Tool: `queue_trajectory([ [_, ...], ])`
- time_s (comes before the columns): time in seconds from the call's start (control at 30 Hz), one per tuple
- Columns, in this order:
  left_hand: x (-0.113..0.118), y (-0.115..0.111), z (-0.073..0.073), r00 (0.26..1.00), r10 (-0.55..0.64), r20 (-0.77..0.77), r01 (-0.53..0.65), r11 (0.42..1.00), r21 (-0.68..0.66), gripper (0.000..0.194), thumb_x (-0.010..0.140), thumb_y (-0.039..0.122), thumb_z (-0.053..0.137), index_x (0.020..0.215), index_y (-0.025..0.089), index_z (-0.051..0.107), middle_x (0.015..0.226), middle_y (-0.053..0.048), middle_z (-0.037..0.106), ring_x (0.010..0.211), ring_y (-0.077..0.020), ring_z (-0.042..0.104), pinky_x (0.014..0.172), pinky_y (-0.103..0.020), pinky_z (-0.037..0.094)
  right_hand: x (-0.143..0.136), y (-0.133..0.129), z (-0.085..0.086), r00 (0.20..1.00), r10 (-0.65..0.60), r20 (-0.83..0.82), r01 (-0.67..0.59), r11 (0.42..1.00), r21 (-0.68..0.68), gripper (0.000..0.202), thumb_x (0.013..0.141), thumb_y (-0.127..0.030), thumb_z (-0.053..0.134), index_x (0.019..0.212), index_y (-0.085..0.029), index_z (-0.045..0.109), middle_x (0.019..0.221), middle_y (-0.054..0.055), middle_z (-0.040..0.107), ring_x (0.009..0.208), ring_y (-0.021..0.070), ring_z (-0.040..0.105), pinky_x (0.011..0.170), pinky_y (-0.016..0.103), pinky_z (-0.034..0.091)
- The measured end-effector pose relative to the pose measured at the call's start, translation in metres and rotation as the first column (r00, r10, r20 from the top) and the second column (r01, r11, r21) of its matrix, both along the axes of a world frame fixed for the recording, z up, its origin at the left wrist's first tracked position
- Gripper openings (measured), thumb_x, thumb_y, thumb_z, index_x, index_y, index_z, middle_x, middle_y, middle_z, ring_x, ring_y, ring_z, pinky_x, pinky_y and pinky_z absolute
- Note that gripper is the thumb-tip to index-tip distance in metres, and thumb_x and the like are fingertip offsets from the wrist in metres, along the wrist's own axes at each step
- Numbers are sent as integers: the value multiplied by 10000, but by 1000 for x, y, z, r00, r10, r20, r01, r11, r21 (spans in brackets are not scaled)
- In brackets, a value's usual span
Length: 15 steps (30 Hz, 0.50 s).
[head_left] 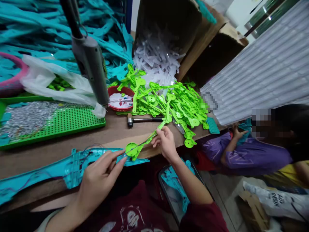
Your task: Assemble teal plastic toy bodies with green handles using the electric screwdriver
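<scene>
My right hand [165, 143] grips the middle of a lime green plastic part [132, 150], which slants from a round disc end near my left hand up toward the green pile. A thin dark wire runs along this part. At the disc end, the thumb and index finger of my left hand [106, 167] are pinched together; a small light tip shows between them, on the wire. Beneath and beside my left hand lies a long turquoise part [72, 167] with thin wires on it, along the table's front edge.
A black-headed hammer [145, 120] lies before a pile of green parts [178, 103] and a red bowl [120, 108]. A green tray [79, 114] holds silvery pieces. A grey tool [90, 64] hangs above. At right sits a person in purple [258, 158].
</scene>
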<state>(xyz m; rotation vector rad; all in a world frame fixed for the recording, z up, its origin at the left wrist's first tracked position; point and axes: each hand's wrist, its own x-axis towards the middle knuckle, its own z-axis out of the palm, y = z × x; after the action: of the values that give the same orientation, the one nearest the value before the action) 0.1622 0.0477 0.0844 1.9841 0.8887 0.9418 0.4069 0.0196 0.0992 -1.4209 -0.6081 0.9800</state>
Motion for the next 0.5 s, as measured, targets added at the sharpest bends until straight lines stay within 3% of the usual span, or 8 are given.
queue_trajectory([
  [0.07,0,4,-11,995,-56,-84,66,989,129,172,993,298,565,1086,177,643,824,0,647,661,-115,588,659,-253,440,5,-3,-21,999,4,-47,-7,998,-65,416,807,-505,711,904,-225,419,555,-78,610,382,111,597,322,163,458],
  [0.17,0,9,-19,967,-134,-218,189,949,253,139,1017,237,516,1033,164,633,805,-9,632,703,-139,638,672,-278,424,7,-3,-35,996,21,-86,-31,992,-125,421,802,-500,712,891,-221,410,575,-53,644,380,121,609,308,162,450],
  [0.3,-2,13,-16,949,-160,-273,262,880,396,123,1012,188,513,1032,152,629,738,-1,605,640,-144,636,619,-297,391,8,4,-35,992,53,-117,-73,981,-178,415,801,-480,720,911,-218,418,598,-48,662,390,127,626,316,165,464],
  [0.5,-5,13,-9,955,-88,-282,225,835,502,179,1010,190,527,1148,107,606,763,-13,673,591,-136,621,604,-310,393,13,10,-31,985,131,-115,-158,948,-277,390,809,-464,702,924,-211,429,578,-41,672,356,123,599,297,159,438],
])
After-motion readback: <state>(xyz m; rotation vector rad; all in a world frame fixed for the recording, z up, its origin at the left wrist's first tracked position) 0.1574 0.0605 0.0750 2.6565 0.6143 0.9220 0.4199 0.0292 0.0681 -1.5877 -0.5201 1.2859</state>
